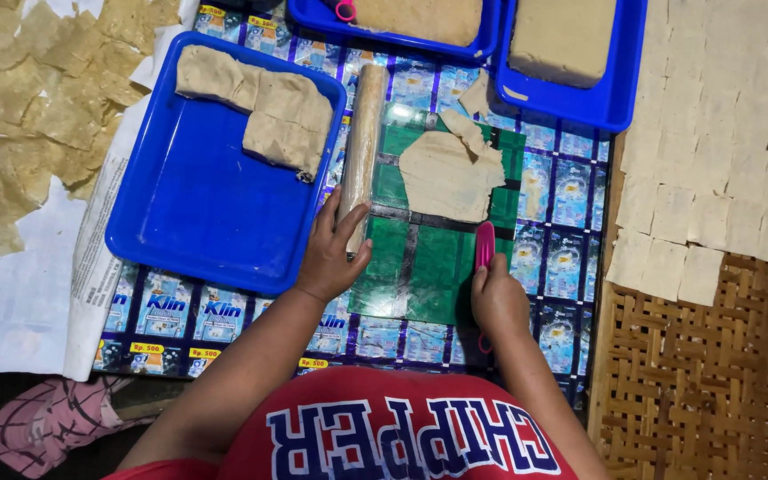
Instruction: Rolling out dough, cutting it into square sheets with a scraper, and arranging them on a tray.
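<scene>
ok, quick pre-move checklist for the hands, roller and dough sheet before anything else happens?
1. Left hand on the rolling pin: ok, fingers rest on its near end.
2. Right hand on the pink-handled cutter: ok, gripped, though the blade is hidden.
3. Flattened dough sheet on the green work mat: ok, it lies flat, with torn scraps at its far edge.
4. Rolling pin apart from the sheet: ok, it lies beside it.
5. Room in the near blue tray: ok, dough slabs fill only its far corner.
6. Sheet thickness even: cannot tell.
</scene>
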